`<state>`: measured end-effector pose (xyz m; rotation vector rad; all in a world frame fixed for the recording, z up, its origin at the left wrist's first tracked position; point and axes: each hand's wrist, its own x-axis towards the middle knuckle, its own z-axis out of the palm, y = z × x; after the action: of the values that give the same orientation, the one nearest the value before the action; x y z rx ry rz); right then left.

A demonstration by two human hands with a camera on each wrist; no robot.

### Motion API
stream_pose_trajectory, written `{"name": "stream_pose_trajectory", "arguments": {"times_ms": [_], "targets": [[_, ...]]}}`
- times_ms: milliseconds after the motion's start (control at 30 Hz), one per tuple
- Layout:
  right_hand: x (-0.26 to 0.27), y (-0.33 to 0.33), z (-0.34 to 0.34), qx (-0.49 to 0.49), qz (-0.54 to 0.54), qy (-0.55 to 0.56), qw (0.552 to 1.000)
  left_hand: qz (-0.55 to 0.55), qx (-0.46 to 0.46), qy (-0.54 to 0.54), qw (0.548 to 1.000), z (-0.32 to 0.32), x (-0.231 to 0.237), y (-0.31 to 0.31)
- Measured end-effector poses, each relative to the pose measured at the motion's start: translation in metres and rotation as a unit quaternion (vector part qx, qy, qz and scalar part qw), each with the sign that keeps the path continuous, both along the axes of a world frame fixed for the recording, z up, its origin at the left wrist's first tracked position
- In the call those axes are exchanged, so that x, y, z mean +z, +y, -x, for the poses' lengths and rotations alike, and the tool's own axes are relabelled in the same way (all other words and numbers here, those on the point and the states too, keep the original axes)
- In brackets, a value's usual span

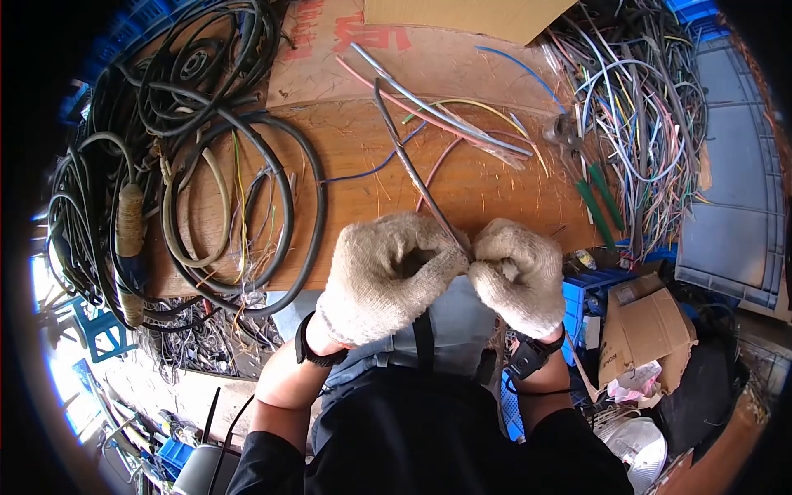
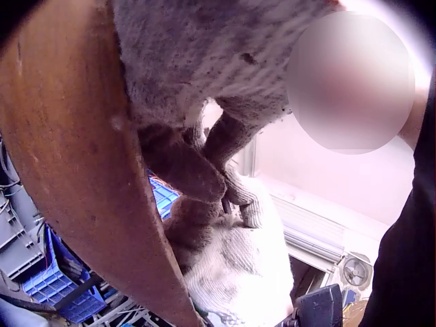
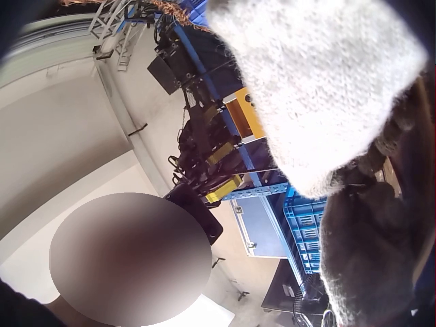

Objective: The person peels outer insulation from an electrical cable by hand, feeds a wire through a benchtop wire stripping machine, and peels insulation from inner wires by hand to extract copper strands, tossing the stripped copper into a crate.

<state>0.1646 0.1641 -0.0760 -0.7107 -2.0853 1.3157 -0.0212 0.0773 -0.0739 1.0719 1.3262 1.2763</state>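
Note:
Both hands wear off-white knit gloves and meet at the table's near edge in the head view. A thin dark cable (image 1: 430,198) with a scuffed, pale stretch slants from the tabletop down to the gloves. Its near end is pinched between thumb and fingers of the left hand (image 1: 371,285). Close against it, the right hand (image 1: 525,280) pinches at the same end with curled fingers. In the left wrist view a short dark piece of the cable (image 2: 227,204) shows between the fingertips; the gloves hide the rest of that end.
Loose coloured wires (image 1: 445,115) lie across the wooden table (image 1: 363,206). Green-handled cutters (image 1: 606,202) lie at the right, beside a heap of stripped wires (image 1: 635,124). Thick black cable coils (image 1: 313,181) fill the left side. A torn cardboard box (image 1: 652,330) stands below right.

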Motion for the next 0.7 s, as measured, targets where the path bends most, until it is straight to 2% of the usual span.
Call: {"name": "stream_pose_trajectory", "arguments": {"times_ms": [200,333,400,633,700], "targets": [[0.0019,-0.0005,0.0003,0.001,-0.01,-0.016,1.0,-0.041,0.006,0.023,0.999,-0.0007,-0.0059,-0.0006],[0.0011,0.0001,0.0006,0.007,-0.002,-0.012,1.0,-0.007,-0.014,0.056,0.998,0.003,0.0007,0.0011],[0.0012,0.0005,0.0007,0.016,-0.001,-0.004,1.0,0.024,-0.016,-0.002,1.0,0.0029,0.0,0.0011],[-0.0014,0.0004,-0.0014,0.019,0.013,0.004,1.0,-0.013,-0.037,0.005,0.999,0.0078,-0.0036,0.0007],[0.0024,-0.0001,-0.0007,0.015,0.028,-0.005,0.999,0.04,-0.042,-0.036,0.998,0.0084,-0.0032,-0.001]]}}
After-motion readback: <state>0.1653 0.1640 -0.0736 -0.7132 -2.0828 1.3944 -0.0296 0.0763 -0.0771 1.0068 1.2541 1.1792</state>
